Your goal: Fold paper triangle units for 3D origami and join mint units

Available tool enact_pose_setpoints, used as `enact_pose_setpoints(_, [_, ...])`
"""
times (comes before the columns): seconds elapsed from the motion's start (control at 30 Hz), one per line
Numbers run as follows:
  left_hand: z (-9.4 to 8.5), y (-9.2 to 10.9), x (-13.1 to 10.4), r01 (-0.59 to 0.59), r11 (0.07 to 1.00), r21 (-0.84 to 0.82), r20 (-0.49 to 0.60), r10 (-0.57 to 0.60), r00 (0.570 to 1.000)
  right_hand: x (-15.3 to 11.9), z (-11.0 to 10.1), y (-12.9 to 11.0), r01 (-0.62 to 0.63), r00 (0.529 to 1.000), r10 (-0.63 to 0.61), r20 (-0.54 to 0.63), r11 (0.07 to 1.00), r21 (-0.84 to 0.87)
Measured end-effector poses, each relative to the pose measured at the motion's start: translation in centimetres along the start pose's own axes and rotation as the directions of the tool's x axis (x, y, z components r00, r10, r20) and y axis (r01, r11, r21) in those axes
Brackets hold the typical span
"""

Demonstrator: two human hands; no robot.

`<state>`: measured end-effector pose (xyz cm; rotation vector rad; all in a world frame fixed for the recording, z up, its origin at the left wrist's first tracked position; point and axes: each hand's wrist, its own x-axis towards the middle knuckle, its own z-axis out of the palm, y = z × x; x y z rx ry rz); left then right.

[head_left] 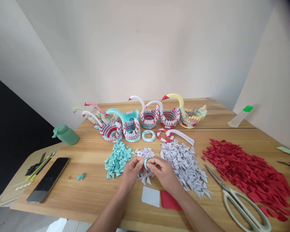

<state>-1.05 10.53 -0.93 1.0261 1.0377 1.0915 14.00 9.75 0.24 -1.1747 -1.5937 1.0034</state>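
Between my left hand (133, 169) and my right hand (162, 169) is a small teal folded paper piece (145, 162), pinched by the fingertips of both. The two hands meet above a small white pile of folded paper triangles (145, 152). A teal pile of triangles (118, 160) lies just left of my left hand. Beyond my right hand spreads a larger pile of white triangles (183, 161). A white paper square (150, 196) and a red paper square (170, 200) lie on the table below the hands, the red one partly behind my right forearm.
Several folded-paper swans (149, 117) stand at the back, with a teal-and-white ring (148, 136) in front. Scissors (223, 186) and a red triangle heap (246, 174) lie right. A phone (48, 180), a green swan-shaped object (66, 134) and a glue bottle (240, 116) rest near the sides.
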Motion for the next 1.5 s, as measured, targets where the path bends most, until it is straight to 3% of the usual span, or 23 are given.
enact_pose_setpoints(0.33, [-0.18,-0.36,0.23,-0.004,1.0,-0.025,0.004,0.004,1.0,0.08,0.16,0.04,0.022,0.999,-0.023,-0.048,1.0,-0.022])
enact_pose_setpoints(0.53, [-0.24,-0.49,0.22,0.043,0.997,-0.06,0.036,-0.041,0.999,-0.05,0.37,0.12,-0.094,0.993,0.098,-0.071,0.994,0.053])
enact_pose_setpoints(0.7, [-0.42,-0.59,0.27,0.079,0.992,-0.095,0.061,-0.074,0.995,-0.11,0.42,0.33,-0.063,0.997,0.066,-0.049,0.995,0.073])
enact_pose_setpoints(1.07, [-0.1,-0.49,0.28,-0.056,0.998,0.015,0.068,0.055,0.996,-0.06,-0.06,-0.01,0.035,0.997,-0.038,-0.065,0.999,-0.035])
enact_pose_setpoints(1.5, [-0.24,-0.61,0.54,0.044,0.948,-0.314,0.049,-0.031,0.998,-0.2,0.1,-0.05,-0.039,0.999,0.038,0.026,0.999,0.018])
